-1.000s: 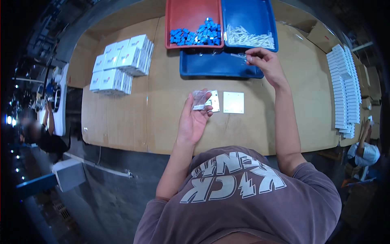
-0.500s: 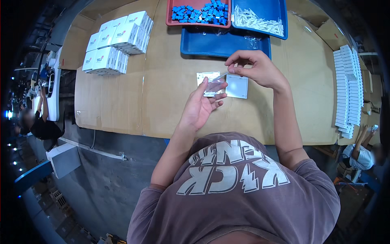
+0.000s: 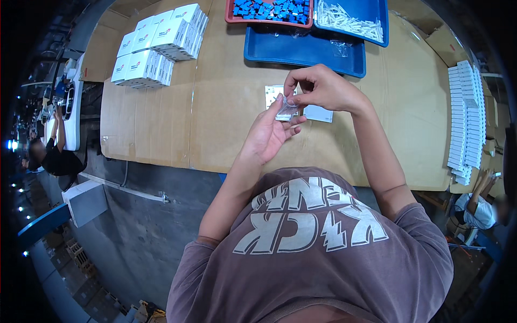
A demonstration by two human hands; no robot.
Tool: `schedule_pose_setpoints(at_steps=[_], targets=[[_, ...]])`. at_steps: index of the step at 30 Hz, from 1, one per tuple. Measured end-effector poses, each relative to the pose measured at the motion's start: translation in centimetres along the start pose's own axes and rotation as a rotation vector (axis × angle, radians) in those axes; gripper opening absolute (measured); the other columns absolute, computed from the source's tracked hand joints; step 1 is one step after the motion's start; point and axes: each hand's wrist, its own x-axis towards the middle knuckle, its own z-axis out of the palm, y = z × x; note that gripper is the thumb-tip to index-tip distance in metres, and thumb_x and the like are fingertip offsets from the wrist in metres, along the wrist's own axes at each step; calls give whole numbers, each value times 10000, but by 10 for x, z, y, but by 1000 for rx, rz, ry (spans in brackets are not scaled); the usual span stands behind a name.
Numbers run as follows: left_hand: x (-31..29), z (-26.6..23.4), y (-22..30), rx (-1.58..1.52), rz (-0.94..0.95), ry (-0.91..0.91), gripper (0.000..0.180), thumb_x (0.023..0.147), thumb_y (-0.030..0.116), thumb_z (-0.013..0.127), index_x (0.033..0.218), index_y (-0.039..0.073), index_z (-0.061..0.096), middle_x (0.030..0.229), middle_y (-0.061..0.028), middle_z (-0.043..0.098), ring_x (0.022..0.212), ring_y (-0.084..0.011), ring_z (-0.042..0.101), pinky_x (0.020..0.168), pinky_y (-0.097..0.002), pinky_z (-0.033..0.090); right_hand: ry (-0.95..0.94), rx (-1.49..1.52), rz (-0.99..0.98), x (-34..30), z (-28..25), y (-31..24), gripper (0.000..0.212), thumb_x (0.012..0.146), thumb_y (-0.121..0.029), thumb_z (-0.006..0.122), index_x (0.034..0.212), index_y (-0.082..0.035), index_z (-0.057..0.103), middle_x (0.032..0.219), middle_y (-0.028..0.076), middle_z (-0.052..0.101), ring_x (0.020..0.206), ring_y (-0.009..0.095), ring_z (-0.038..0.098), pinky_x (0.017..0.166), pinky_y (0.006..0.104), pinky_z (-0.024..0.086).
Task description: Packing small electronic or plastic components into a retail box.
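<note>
Between my hands is a small clear plastic bag point(image 3: 286, 112) with something pale inside that I cannot make out. My left hand point(image 3: 267, 134) holds it from the left, thumb on top and the other fingers beneath. My right hand point(image 3: 323, 90) pinches its upper edge, fingers bent. Just beyond the bag lies a white printed piece point(image 3: 273, 92), partly covered by my hands. A flat white square plate point(image 3: 319, 113) rests on the cardboard-covered table point(image 3: 226, 118), below my right hand and partly hidden by it.
An empty-looking blue tray point(image 3: 301, 54) lies ahead. Behind it stand a red tray point(image 3: 269, 21) of blue parts and a blue tray point(image 3: 383, 32) of white sticks. White boxes point(image 3: 156, 46) are stacked at left, more boxes point(image 3: 464, 124) at right. Other people work at both sides.
My right hand has moved left and down to the bag's top, closing up with my left hand. The bag is less stretched out. The whole view has shifted slightly.
</note>
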Motion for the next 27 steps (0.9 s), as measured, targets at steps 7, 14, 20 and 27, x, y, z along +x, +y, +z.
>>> schedule_pose_setpoints(at_steps=[7, 14, 20, 27], targets=[[-1, -3, -4, 39, 13, 13, 491, 1091, 475, 527, 1300, 33, 582, 1176, -96, 697, 1017, -210, 711, 827, -322, 566, -44, 75, -62, -12, 4, 4, 236, 954, -160, 719, 1150, -31, 693, 856, 61, 766, 665, 101, 627, 583, 281, 446], [-6, 8, -1, 189, 83, -85, 475, 1133, 399, 443, 1373, 8, 565, 1274, -134, 699, 1064, -229, 724, 870, -338, 578, 87, 343, 39, -20, 2, 7, 268, 906, -95, 758, 1160, -40, 691, 864, 45, 761, 717, 87, 629, 618, 267, 460], [-5, 14, -5, 522, 285, -22, 455, 1140, 355, 441, 1285, -21, 651, 1166, -144, 745, 1015, -209, 742, 878, -300, 568, 289, 236, 38, -23, 11, 9, 306, 889, -91, 796, 1177, -32, 710, 890, -20, 674, 737, 50, 539, 666, 210, 448], [-2, 12, -8, 504, 345, -1, 445, 1141, 350, 448, 1323, -14, 629, 1174, -132, 735, 990, -206, 743, 857, -291, 559, 463, 672, 133, -21, 50, 21, 259, 925, -101, 777, 1163, -20, 714, 977, 20, 706, 862, 79, 629, 810, 235, 514]])
